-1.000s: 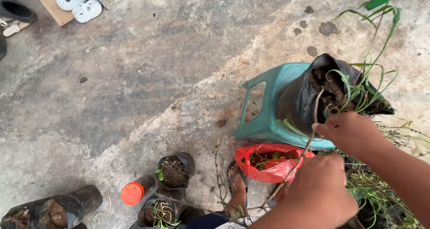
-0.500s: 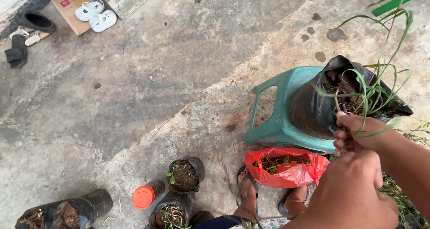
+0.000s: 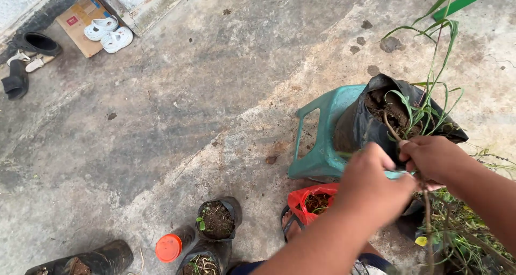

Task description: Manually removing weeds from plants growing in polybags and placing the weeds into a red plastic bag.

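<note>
A black grow bag full of soil stands on a teal plastic stool. Long green grass blades rise from the soil. My right hand comes in from the right and pinches a thin brown stem that runs from the soil down past my fingers. My left hand reaches up from below with curled fingers, pressed against the right hand on the same stem, just in front of the bag's near edge.
A red plastic bag with plant scraps lies under the stool by my sandalled foot. Small black soil bags and an orange lid sit lower left. Pulled weeds pile lower right. White shoes, cardboard and black boots lie far left.
My left hand has risen from low beside the red bag up to meet my right hand at the bag's front edge. The view has tilted, so stool and bag sit lower.
</note>
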